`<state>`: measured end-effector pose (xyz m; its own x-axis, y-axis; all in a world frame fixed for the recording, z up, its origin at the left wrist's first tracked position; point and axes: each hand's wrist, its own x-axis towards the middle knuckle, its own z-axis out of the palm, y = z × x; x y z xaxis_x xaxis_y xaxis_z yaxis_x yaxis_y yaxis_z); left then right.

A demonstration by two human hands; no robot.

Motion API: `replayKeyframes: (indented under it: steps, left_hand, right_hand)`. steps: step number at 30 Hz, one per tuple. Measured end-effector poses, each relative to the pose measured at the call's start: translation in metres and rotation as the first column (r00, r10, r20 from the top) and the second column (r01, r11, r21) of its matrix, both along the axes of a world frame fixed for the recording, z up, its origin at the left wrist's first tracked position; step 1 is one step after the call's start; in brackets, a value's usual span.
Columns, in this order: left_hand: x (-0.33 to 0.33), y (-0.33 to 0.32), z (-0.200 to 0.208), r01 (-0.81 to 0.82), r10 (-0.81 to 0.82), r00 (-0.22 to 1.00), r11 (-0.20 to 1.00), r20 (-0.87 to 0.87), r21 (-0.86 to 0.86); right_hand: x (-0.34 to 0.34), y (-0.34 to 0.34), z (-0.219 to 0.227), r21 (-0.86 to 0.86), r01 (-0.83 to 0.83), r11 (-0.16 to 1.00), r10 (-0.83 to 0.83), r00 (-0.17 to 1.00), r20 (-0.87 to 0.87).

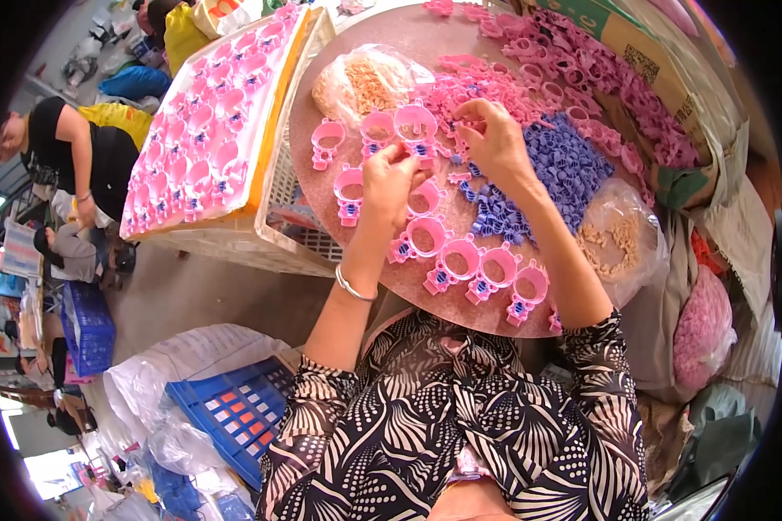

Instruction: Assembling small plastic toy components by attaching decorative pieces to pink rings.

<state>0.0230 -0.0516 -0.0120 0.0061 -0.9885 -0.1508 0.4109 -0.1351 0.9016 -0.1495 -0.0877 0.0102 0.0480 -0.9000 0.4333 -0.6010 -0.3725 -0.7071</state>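
My left hand (pixel 389 182) is closed, fingers pinched at the lower end of a pink plastic ring-shaped part (pixel 416 124) with a small blue piece near its base. My right hand (pixel 498 146) is over the edge of a heap of small pink pieces (pixel 487 91), thumb and fingers drawn together; what lies between them is hidden. Just beside it spreads a pile of small blue plastic pieces (pixel 560 165). Several more pink ring parts with blue pieces, such as a pink ring part (pixel 459 259), lie in a curved row along the near edge of the round table (pixel 369 78).
Left of the table, a tray of finished-looking pink parts (pixel 213 130) rests on a white crate (pixel 274 187). Bags of small tan pieces (pixel 356 82) sit on the table. A large sack (pixel 652 78) stands at right. Another person (pixel 82 156) stands at far left.
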Motion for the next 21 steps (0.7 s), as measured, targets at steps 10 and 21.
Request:
replayKeyframes:
  steps: [10,21]
  left_hand:
    - [0.014,-0.051,-0.031,0.032,-0.033,0.665,0.999,0.747,0.016]
    - [0.072,-0.044,-0.005,0.082,0.614,0.108,0.778,0.782,-0.623]
  right_hand:
    - [-0.038,0.016,-0.005,0.23,-0.065,0.971,0.071,0.997,-0.017]
    - [-0.036,0.019,-0.032,0.054,-0.02,0.998,0.046,0.83,-0.555]
